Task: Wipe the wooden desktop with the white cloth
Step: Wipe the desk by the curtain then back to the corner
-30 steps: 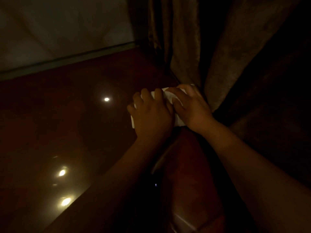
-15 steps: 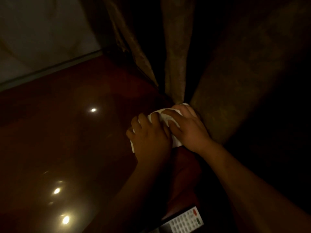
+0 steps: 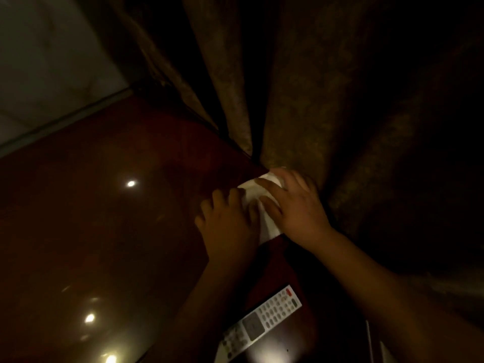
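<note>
Fingers (image 3: 265,182): L hand (image 3: 230,227), R hand (image 3: 298,213) press white cloth (image 3: 252,192) to desktop (image 3: 104,231).

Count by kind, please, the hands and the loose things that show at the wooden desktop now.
Hands: 2 (left hand, right hand, both laid on the cloth)
White cloth: 1
Remote control: 1
Total: 4

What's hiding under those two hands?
A white cloth, lying on the shiny wooden desk. Bits of it show between the left hand and the right hand. The part beneath the palms is covered, so I can't see it.
</note>
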